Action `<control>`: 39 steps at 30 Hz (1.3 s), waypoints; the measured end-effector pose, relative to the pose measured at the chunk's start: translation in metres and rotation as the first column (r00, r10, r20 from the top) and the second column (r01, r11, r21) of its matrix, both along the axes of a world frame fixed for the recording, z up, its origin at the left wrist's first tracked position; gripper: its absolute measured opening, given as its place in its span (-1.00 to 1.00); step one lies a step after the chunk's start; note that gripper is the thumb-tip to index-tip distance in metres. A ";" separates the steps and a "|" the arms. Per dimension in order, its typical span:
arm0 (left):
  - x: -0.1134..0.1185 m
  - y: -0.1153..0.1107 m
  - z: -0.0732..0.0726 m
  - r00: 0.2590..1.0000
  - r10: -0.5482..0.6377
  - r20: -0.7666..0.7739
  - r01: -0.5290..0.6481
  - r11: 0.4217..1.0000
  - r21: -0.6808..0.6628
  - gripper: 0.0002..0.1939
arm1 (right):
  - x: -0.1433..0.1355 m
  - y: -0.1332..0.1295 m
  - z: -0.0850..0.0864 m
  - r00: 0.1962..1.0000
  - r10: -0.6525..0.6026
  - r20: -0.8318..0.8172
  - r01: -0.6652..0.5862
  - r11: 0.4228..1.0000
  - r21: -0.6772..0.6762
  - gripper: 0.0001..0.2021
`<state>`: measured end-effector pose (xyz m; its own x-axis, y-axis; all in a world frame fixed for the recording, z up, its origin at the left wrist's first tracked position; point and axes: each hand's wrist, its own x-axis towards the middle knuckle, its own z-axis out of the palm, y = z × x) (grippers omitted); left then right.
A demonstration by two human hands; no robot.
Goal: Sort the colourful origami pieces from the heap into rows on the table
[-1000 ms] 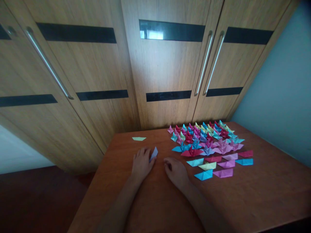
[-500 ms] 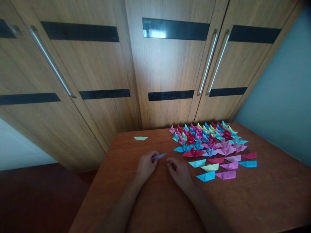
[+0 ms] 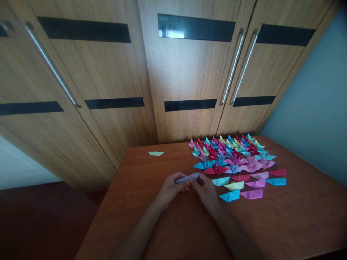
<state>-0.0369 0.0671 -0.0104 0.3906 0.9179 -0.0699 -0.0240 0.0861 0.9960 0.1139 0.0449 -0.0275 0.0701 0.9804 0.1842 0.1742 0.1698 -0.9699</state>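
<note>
A folded lavender paper piece [image 3: 187, 178] is held level above the table between both hands. My left hand [image 3: 172, 187] pinches its left end, fingers curled beneath it. The thumb and fingers of my right hand [image 3: 205, 188] close on its right end. Just right of my right hand lie several flat folded paper pieces, among them a light turquoise one [image 3: 221, 181], a yellow one [image 3: 234, 186], a blue one [image 3: 229, 195] and a magenta one [image 3: 252, 194].
Rows of colourful origami cranes [image 3: 217, 169] stand at the back right of the brown wooden table [image 3: 130, 213]. A pale green folded paper [image 3: 156, 153] lies near the back left edge. Wooden wardrobe doors [image 3: 187, 72] with metal handles rise behind the table.
My right hand has come to the lavender paper and now grips its right end. My left hand has moved slightly right with the paper. The view has shifted slightly.
</note>
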 end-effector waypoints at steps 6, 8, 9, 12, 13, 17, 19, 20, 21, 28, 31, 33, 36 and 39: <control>0.000 0.001 0.002 0.998 0.027 -0.053 -0.027 1.000 0.006 -0.72 | 0.001 0.004 -0.007 0.999 0.024 -0.039 -0.025 1.000 -0.004 -0.73; 0.000 0.002 0.000 0.996 0.051 -0.075 -0.050 0.998 0.027 -0.73 | 0.002 0.005 -0.008 0.999 0.035 -0.038 -0.035 0.999 0.003 -0.72; 0.000 0.003 -0.001 0.995 0.054 -0.078 -0.052 0.998 0.031 -0.73 | 0.002 0.005 -0.007 0.998 0.044 -0.039 -0.044 0.999 0.002 -0.71; -0.002 0.004 -0.004 0.996 0.042 -0.078 -0.041 0.999 0.021 -0.74 | 0.003 0.004 -0.005 0.996 0.069 -0.052 -0.071 0.997 -0.031 -0.71; -0.003 0.005 -0.005 0.996 0.034 -0.080 -0.033 0.999 0.014 -0.74 | 0.003 0.004 -0.005 0.996 0.073 -0.056 -0.076 0.996 -0.047 -0.71; -0.006 0.007 -0.005 0.996 0.006 -0.085 -0.008 1.000 -0.021 -0.73 | 0.004 0.003 -0.005 0.997 0.054 -0.053 -0.059 0.994 -0.092 -0.68; -0.007 0.007 -0.003 0.997 -0.023 -0.072 0.020 0.999 -0.048 -0.72 | 0.004 0.005 -0.006 0.997 0.050 -0.056 -0.055 0.995 -0.089 -0.67; -0.007 0.006 -0.002 0.997 -0.043 -0.059 0.040 0.997 -0.063 -0.71 | 0.004 0.005 -0.007 0.997 0.048 -0.062 -0.054 0.995 -0.085 -0.67; -0.008 0.006 0.001 0.997 -0.070 -0.042 0.066 0.995 -0.076 -0.69 | 0.004 0.006 -0.008 0.996 0.047 -0.071 -0.052 0.995 -0.081 -0.66; -0.017 -0.003 0.020 0.951 -0.296 0.088 0.306 0.943 -0.128 -0.60 | 0.009 -0.007 0.001 0.985 0.062 -0.162 -0.077 0.993 -0.087 -0.63; -0.014 -0.008 0.022 0.931 -0.355 0.078 0.364 0.918 -0.159 -0.58 | 0.016 -0.025 0.003 0.986 0.036 -0.160 -0.052 0.994 -0.097 -0.63; -0.007 -0.012 0.018 0.925 -0.375 0.059 0.380 0.911 -0.160 -0.60 | 0.023 -0.040 0.002 0.988 -0.005 -0.152 -0.013 0.994 -0.112 -0.63; 0.011 -0.020 0.009 0.936 -0.352 0.006 0.349 0.926 -0.145 -0.66 | 0.041 -0.064 -0.001 0.987 -0.127 -0.097 0.111 0.982 -0.153 -0.65; 0.032 -0.031 0.002 0.953 -0.300 -0.045 0.293 0.949 -0.120 -0.70 | 0.066 -0.084 -0.001 0.968 -0.251 -0.003 0.248 0.956 -0.157 -0.66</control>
<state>-0.0050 0.0363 -0.0083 0.6352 0.7466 -0.1976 0.0810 0.1900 0.9784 0.1802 -0.0389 -0.0288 0.3185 0.9475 0.0278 0.1700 -0.0283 -0.9850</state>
